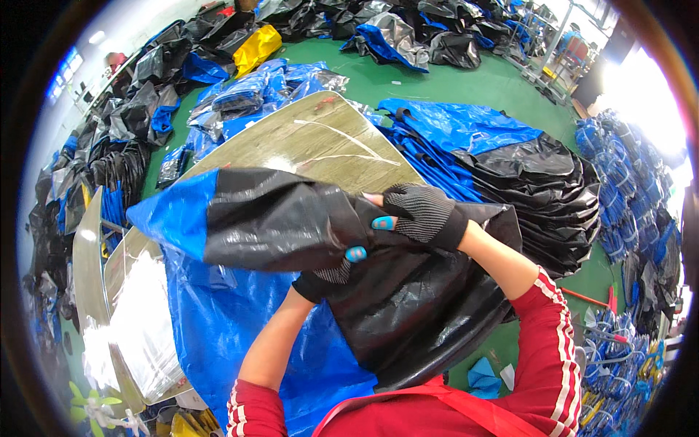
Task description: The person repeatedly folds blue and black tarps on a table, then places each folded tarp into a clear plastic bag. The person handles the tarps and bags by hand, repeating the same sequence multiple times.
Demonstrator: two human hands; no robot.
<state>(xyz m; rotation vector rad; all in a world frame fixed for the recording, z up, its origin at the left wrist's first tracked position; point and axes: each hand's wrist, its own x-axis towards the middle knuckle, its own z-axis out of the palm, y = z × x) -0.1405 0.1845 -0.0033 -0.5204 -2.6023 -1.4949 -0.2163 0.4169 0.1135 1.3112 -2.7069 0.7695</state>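
Note:
A large blue-and-black tarpaulin (269, 218) of shiny plastic lies across the table in front of me, its upper part folded over to the left. My right hand (422, 215), in a dark striped glove with fingertips cut off and blue covers on some fingers, grips the black part near the fold. Just below and to the left, my left hand (331, 277), gloved alike, is closed on the fold's lower edge with a blue-covered finger showing on top. Most of the left fingers are hidden under the material.
Under the tarpaulin is a wood-patterned table (328, 131) with white strips on it. To the right rises a thick stack of blue-and-black tarpaulins (539, 182). Clear-wrapped blue packs (255, 91) lie beyond the table. Tied blue bundles (619, 182) line the far right.

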